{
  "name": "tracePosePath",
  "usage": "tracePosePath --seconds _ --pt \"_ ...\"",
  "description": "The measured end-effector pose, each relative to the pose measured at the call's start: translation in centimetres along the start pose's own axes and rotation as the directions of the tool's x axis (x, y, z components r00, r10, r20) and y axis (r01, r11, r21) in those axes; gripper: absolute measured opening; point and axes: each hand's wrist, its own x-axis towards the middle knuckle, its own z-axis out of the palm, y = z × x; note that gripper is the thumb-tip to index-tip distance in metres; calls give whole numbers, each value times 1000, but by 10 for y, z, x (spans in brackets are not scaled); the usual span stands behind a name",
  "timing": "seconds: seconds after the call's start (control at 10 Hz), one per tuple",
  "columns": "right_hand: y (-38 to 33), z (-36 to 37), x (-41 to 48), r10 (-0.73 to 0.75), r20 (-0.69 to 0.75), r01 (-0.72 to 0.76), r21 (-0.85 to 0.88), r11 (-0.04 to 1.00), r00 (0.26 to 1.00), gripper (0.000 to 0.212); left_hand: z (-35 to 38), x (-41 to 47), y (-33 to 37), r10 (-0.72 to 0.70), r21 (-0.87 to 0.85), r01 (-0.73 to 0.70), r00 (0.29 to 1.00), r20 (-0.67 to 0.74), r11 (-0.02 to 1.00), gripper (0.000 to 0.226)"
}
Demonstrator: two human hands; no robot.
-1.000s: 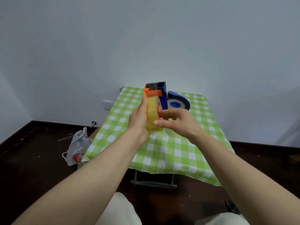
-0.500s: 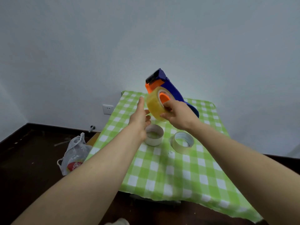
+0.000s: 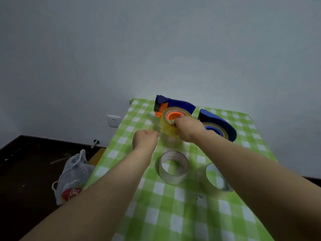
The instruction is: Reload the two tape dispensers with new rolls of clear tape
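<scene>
A blue and orange tape dispenser (image 3: pixel 178 103) hangs low over the far end of the table with a yellowish clear tape roll (image 3: pixel 167 126) on its orange hub. My right hand (image 3: pixel 188 128) grips that roll and dispenser from the near side. My left hand (image 3: pixel 145 140) is closed in a pinch just left of the roll, on a faint strip that looks like the tape's loose end; the blur hides detail. A second blue dispenser (image 3: pixel 219 121) with a roll on it lies to the right.
Two thin, nearly clear tape rings (image 3: pixel 173 178) (image 3: pixel 211 186) lie on the green checked tablecloth (image 3: pixel 173 216) under my forearms. A plastic bag (image 3: pixel 73 180) sits on the dark floor at left. A wall socket (image 3: pixel 113 121) is on the wall behind.
My right hand has brought the dispenser and roll down from mid-air and turned it flat towards the table. My left hand has gone from open fingers to a closed pinch beside the roll.
</scene>
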Motion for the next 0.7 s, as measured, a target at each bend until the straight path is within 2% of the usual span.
tracePosePath --seconds 0.3,0.5,0.6,0.7 --pt "4 35 17 19 108 -17 -23 1000 994 29 10 24 -11 12 41 -12 1000 6 999 8" --pt "7 26 6 -17 203 38 -103 994 979 51 7 14 -10 -19 20 19 1000 -7 1000 20" --pt "7 21 -17 -32 126 22 80 997 992 67 -1 -2 -9 9 0 -9 1000 -8 1000 19" --pt "4 16 -56 -35 -5 35 297 954 999 57 -15 -28 -10 23 -11 -23 1000 0 1000 11"
